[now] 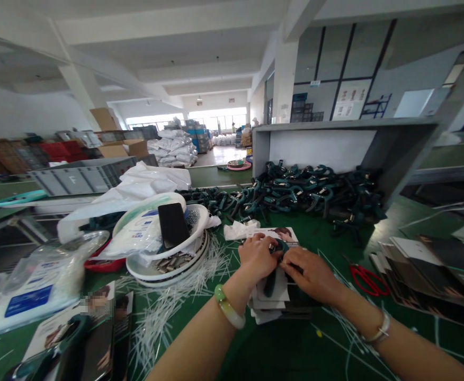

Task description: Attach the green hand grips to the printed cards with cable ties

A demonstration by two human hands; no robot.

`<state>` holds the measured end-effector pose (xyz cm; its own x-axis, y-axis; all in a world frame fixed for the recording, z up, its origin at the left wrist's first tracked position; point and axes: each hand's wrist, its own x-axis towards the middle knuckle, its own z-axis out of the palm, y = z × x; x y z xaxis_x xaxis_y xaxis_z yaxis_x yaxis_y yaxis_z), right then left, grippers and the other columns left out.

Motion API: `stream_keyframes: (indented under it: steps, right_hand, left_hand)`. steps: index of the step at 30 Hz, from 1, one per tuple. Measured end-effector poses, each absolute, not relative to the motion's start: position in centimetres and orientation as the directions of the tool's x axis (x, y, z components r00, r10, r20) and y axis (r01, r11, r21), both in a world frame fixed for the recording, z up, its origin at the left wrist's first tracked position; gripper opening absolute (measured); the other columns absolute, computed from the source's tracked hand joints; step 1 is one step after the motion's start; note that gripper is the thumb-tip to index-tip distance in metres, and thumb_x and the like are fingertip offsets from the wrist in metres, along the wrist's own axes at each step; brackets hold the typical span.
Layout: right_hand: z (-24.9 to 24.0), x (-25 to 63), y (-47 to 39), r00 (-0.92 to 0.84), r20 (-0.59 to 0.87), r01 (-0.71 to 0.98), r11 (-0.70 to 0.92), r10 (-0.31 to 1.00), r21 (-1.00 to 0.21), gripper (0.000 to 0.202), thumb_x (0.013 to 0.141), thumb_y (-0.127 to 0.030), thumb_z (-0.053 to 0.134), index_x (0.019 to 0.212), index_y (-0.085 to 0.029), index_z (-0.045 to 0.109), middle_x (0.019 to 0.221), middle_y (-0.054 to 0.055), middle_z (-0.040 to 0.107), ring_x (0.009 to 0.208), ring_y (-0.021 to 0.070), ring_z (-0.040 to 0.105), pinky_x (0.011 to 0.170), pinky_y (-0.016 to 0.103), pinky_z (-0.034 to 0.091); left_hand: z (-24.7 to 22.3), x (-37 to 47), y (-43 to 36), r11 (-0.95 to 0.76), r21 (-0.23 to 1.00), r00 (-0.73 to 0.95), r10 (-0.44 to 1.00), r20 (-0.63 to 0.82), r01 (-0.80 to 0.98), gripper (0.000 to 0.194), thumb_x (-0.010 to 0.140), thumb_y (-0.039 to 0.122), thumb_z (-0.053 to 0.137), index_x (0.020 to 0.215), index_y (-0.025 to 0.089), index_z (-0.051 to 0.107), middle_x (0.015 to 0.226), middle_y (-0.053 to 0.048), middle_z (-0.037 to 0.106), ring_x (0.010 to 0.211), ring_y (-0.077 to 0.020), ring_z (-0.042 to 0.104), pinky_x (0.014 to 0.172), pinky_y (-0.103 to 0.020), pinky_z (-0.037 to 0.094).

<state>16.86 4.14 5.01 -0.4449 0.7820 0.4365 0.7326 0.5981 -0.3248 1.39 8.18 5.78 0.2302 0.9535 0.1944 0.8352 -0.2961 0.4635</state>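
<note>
My left hand point(258, 257) is closed around the upper part of a dark green hand tool point(270, 283), whose exact kind I cannot make out. The fingers of my right hand point(310, 273) pinch together at the tool's right side, close against my left fingertips. Under the tool lies a stack of printed cards point(277, 302) on the green table. Part of the tool is hidden behind my fingers, and one handle points down toward me. A crumpled white wrapper point(240, 229) lies just beyond my left hand.
Similar dark green tools point(315, 193) are heaped in a grey open bin point(261, 153). White bowls point(136, 270) of metal parts hold a phone point(173, 226). Loose white cable ties point(172, 312) lie around. At right are red scissors point(369, 280) and stacked cards point(434, 275).
</note>
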Motion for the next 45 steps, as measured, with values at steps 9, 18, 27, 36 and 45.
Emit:
stream_keyframes:
  steps: [9, 18, 27, 36, 45]
  right_hand:
    - [7.3, 16.5, -0.1, -0.468, 0.219, 0.881, 0.473, 0.856, 0.035, 0.010, 0.078, -0.023, 0.055, 0.083, -0.020, 0.064, 0.097, 0.009, 0.057, 0.087, 0.0233, 0.054, 0.065, 0.033, 0.044]
    - [5.5, 14.8, -1.0, -0.721, 0.364, 0.692, 0.643, 0.590, 0.329, 0.011, 0.074, -0.008, 0.059, 0.071, -0.018, 0.061, 0.073, 0.004, 0.061, 0.062, 0.0172, 0.053, 0.046, 0.026, 0.031]
    - [4.7, 13.9, 2.0, -0.377, 0.551, 0.830, 0.536, 0.745, -0.155, 0.022, 0.085, -0.038, 0.055, 0.075, -0.020, 0.063, 0.070, 0.002, 0.064, 0.068, 0.0150, 0.060, 0.062, 0.025, 0.042]
    - [3.6, 13.5, 2.1, -0.244, 0.561, 0.837, 0.463, 0.791, -0.290, 0.020, 0.084, -0.036, 0.055, 0.078, -0.020, 0.066, 0.075, 0.002, 0.067, 0.072, 0.0173, 0.062, 0.065, 0.027, 0.046]
    - [4.1, 13.5, 2.0, -0.247, 0.493, 0.857, 0.426, 0.834, -0.291, 0.021, 0.086, -0.036, 0.052, 0.079, -0.022, 0.066, 0.079, 0.002, 0.068, 0.074, 0.0167, 0.063, 0.067, 0.027, 0.046]
  left_hand:
    - [2.6, -3.8, 5.9, -0.250, 0.913, -0.208, 0.922, 0.325, 0.321, 0.038, 0.080, 0.043, 0.053, 0.109, 0.018, 0.052, 0.103, -0.008, 0.058, 0.082, -0.0169, 0.057, 0.073, -0.030, 0.048]
    - [-0.4, -3.5, 3.3, -0.135, 0.989, 0.030, 0.991, 0.134, 0.054, 0.024, 0.076, 0.033, 0.061, 0.089, 0.013, 0.065, 0.073, -0.003, 0.065, 0.064, -0.0127, 0.058, 0.060, -0.022, 0.045]
    - [0.1, -2.7, 3.5, -0.446, 0.785, 0.056, 0.881, 0.470, 0.431, 0.012, 0.081, 0.023, 0.057, 0.085, 0.020, 0.068, 0.081, -0.002, 0.069, 0.072, -0.0131, 0.062, 0.066, -0.022, 0.047]
    - [0.3, -3.3, 3.2, -0.522, 0.616, 0.141, 0.818, 0.558, 0.589, 0.017, 0.085, 0.021, 0.053, 0.091, 0.023, 0.068, 0.083, 0.000, 0.069, 0.076, -0.0123, 0.063, 0.066, -0.020, 0.045]
    - [0.5, -3.2, 3.1, -0.508, 0.576, 0.159, 0.821, 0.548, 0.640, 0.019, 0.086, 0.023, 0.051, 0.091, 0.024, 0.069, 0.082, -0.003, 0.070, 0.075, -0.0138, 0.063, 0.066, -0.021, 0.045]
